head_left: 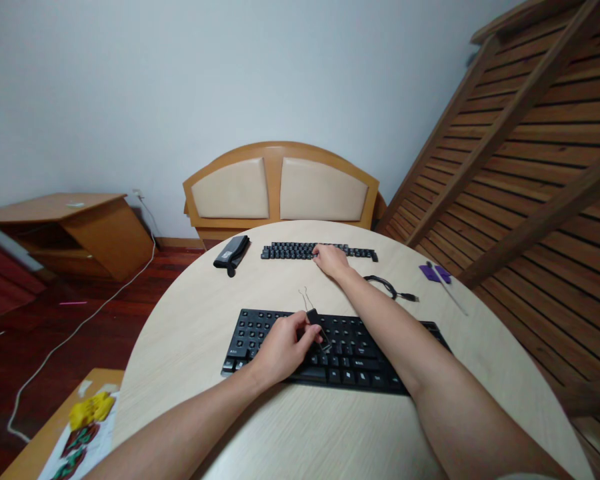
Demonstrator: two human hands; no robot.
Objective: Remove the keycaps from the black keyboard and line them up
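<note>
In my left hand [286, 343] is a keycap puller [313, 318] with a black handle and thin wire loops pointing away from me. That hand rests over the middle of a black keyboard [347, 377]. Many of the keyboard's upper keys have bare switch stems, while its lower right part still carries caps. My right arm reaches across the keyboard's right side to the far part of the table. There my right hand [331, 259] pinches at the near edge of a block of loose black keycaps [287, 251] laid out in rows. Its fingertips partly hide the cap they hold.
On the round table [180, 347] lie a folded dark pouch [231, 252], a coiled black USB cable [393, 290], and a purple cloth [433, 273] with a white-handled brush [450, 293] across it. Wooden slats [530, 200] lean at right; a headboard [280, 187] stands behind.
</note>
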